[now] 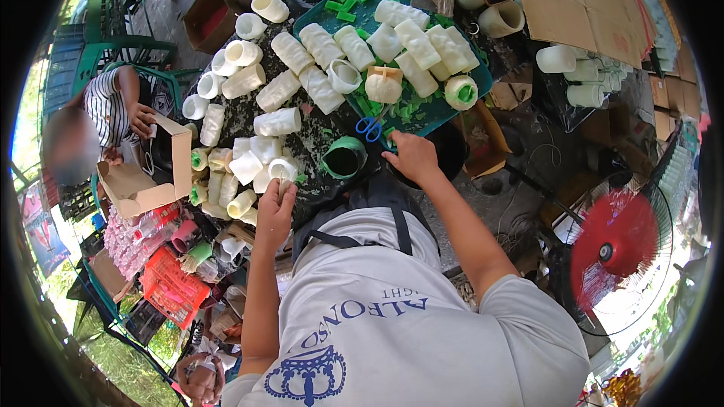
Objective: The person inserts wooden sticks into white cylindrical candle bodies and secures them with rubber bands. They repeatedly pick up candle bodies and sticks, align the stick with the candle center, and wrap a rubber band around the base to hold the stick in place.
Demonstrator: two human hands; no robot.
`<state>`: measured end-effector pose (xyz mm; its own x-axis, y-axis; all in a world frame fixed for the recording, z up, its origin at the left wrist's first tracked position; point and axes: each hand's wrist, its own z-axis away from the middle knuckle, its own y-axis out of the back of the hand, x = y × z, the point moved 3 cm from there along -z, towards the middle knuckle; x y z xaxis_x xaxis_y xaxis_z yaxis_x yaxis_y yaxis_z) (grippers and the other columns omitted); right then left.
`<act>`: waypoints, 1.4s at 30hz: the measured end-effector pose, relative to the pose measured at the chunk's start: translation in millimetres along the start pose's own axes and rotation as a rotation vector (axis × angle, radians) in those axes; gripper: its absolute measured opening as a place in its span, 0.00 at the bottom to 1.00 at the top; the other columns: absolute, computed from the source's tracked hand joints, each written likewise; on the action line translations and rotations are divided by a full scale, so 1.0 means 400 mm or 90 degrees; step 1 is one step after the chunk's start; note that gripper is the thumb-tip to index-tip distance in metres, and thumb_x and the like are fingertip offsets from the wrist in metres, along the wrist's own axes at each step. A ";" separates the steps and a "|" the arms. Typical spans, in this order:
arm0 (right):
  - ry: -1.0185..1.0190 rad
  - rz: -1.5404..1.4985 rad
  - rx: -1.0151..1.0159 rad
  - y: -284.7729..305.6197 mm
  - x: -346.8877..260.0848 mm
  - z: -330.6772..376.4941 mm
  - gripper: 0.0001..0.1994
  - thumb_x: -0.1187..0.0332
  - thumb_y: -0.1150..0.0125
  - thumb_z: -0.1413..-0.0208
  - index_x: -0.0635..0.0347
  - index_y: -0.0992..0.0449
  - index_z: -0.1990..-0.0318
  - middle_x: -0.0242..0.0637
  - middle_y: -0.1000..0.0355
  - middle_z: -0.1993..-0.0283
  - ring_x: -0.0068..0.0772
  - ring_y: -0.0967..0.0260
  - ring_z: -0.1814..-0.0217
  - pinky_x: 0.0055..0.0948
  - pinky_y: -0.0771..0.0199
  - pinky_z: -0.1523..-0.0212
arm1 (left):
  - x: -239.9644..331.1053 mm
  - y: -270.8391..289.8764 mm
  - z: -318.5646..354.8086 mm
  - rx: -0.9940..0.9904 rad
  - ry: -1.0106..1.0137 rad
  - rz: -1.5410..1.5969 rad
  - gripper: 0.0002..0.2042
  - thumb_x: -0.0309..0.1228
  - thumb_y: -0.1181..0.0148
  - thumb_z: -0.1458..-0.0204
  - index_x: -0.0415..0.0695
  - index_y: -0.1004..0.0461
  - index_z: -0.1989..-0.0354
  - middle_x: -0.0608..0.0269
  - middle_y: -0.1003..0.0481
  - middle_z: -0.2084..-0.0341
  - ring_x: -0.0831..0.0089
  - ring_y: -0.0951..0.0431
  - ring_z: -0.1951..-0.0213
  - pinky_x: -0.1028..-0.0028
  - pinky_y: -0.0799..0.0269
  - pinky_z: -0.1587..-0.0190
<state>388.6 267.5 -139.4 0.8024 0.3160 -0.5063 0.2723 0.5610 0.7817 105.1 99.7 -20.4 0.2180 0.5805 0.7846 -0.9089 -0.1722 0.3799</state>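
My left hand [277, 207] is closed at the near end of a whitish hollow wax-like cylinder [283, 169], beside a pile of similar cylinders on the black-covered table. My right hand [412, 158] pinches a small green piece [389, 136] at the tray's near edge. Blue-handled scissors [369, 129] lie just left of those fingertips. Between my hands stands a dark green cup [345, 158]. The teal tray [477, 68] holds several textured white cylinders, green scraps [344, 9] and a cream-coloured cup [383, 84]. A white cylinder with a green filling [461, 93] sits at its right.
More white cylinders [243, 53] stand at the table's left. Across there, a person in a striped top [113, 105] handles an open cardboard box [147, 181]. A red fan [607, 250] is at the right, below stacked cardboard [581, 7]. An orange basket [173, 286] sits lower left.
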 end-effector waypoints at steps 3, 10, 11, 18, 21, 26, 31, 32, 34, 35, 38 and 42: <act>-0.029 0.028 0.034 -0.040 0.000 0.009 0.17 0.55 0.27 0.44 0.56 0.24 0.57 0.42 0.17 0.61 0.52 0.17 0.59 0.51 0.19 0.60 | -0.009 -0.002 0.005 0.000 0.001 -0.024 0.14 0.35 0.43 0.29 0.37 0.33 0.62 0.67 0.35 0.75 0.79 0.40 0.69 0.72 0.38 0.67; -0.055 -0.108 0.065 -0.032 0.015 0.011 0.11 0.58 0.32 0.41 0.53 0.19 0.58 0.45 0.17 0.63 0.54 0.18 0.61 0.52 0.20 0.62 | -0.024 -0.009 0.012 0.003 -0.009 -0.022 0.14 0.36 0.43 0.28 0.36 0.33 0.61 0.67 0.35 0.75 0.79 0.40 0.70 0.72 0.38 0.67; -0.059 -0.119 0.064 -0.031 0.018 0.005 0.10 0.58 0.34 0.40 0.52 0.18 0.58 0.45 0.17 0.63 0.55 0.19 0.61 0.52 0.20 0.62 | -0.021 -0.010 0.013 0.002 -0.011 -0.017 0.14 0.36 0.43 0.28 0.36 0.33 0.61 0.67 0.35 0.75 0.79 0.40 0.70 0.72 0.38 0.67; -0.137 -0.233 0.009 0.013 0.031 0.001 0.10 0.59 0.39 0.37 0.52 0.18 0.58 0.48 0.18 0.65 0.57 0.19 0.60 0.53 0.21 0.60 | -0.015 -0.012 0.020 0.003 0.003 -0.028 0.14 0.36 0.43 0.29 0.36 0.32 0.61 0.66 0.35 0.75 0.78 0.40 0.70 0.72 0.38 0.68; -0.195 -0.209 0.082 0.003 0.055 0.003 0.10 0.58 0.40 0.36 0.53 0.18 0.59 0.48 0.17 0.65 0.58 0.19 0.59 0.54 0.21 0.59 | -0.010 -0.013 0.021 0.003 0.005 -0.049 0.14 0.37 0.43 0.29 0.36 0.32 0.60 0.64 0.34 0.76 0.77 0.39 0.71 0.71 0.37 0.67; -0.212 -0.050 0.024 0.023 0.098 -0.028 0.13 0.57 0.38 0.36 0.57 0.16 0.58 0.50 0.16 0.60 0.60 0.18 0.55 0.54 0.20 0.55 | -0.022 -0.017 0.023 0.005 -0.006 -0.042 0.15 0.37 0.43 0.29 0.35 0.32 0.59 0.61 0.32 0.76 0.75 0.38 0.71 0.69 0.36 0.67; -0.259 -0.018 -0.096 0.039 0.112 -0.077 0.14 0.58 0.34 0.38 0.58 0.13 0.57 0.52 0.16 0.53 0.58 0.19 0.47 0.53 0.20 0.47 | -0.038 -0.014 0.018 -0.006 0.011 -0.037 0.14 0.36 0.43 0.30 0.35 0.31 0.58 0.59 0.32 0.75 0.75 0.38 0.70 0.69 0.35 0.66; -0.264 -0.027 -0.109 0.036 0.113 -0.084 0.14 0.57 0.34 0.38 0.58 0.13 0.56 0.52 0.16 0.53 0.58 0.19 0.47 0.52 0.20 0.47 | -0.038 -0.013 0.019 -0.005 0.016 -0.036 0.13 0.35 0.43 0.30 0.35 0.31 0.58 0.59 0.32 0.75 0.75 0.38 0.70 0.69 0.35 0.66; -0.275 -0.033 -0.134 0.046 0.121 -0.089 0.15 0.57 0.33 0.38 0.58 0.12 0.55 0.51 0.16 0.51 0.58 0.19 0.46 0.52 0.20 0.46 | -0.027 -0.013 0.023 0.006 -0.007 -0.043 0.13 0.35 0.43 0.30 0.35 0.31 0.58 0.60 0.31 0.74 0.76 0.37 0.70 0.70 0.35 0.66; -0.277 -0.032 -0.126 0.049 0.122 -0.087 0.15 0.57 0.33 0.38 0.58 0.12 0.56 0.51 0.16 0.51 0.58 0.19 0.46 0.52 0.20 0.46 | -0.023 -0.009 0.024 0.011 -0.019 -0.047 0.12 0.34 0.43 0.30 0.35 0.31 0.58 0.61 0.31 0.74 0.76 0.37 0.69 0.70 0.35 0.65; -0.274 -0.032 -0.084 0.058 0.094 -0.072 0.14 0.57 0.33 0.36 0.58 0.12 0.57 0.51 0.16 0.53 0.58 0.19 0.47 0.52 0.20 0.48 | -0.021 -0.008 0.030 0.015 0.008 -0.025 0.12 0.34 0.43 0.29 0.36 0.30 0.58 0.66 0.32 0.74 0.79 0.38 0.69 0.72 0.37 0.66; -0.244 0.005 -0.034 0.044 0.083 -0.054 0.14 0.57 0.34 0.36 0.58 0.13 0.60 0.51 0.16 0.56 0.59 0.18 0.51 0.53 0.19 0.51 | -0.045 -0.005 0.035 0.018 0.029 0.019 0.13 0.35 0.43 0.29 0.36 0.30 0.58 0.67 0.34 0.75 0.80 0.39 0.71 0.74 0.38 0.68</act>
<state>408.3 304.4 -150.4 0.9474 0.0174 -0.3196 0.2454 0.6014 0.7603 108.2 78.4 -28.6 0.1742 0.6106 0.7726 -0.9043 -0.2113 0.3709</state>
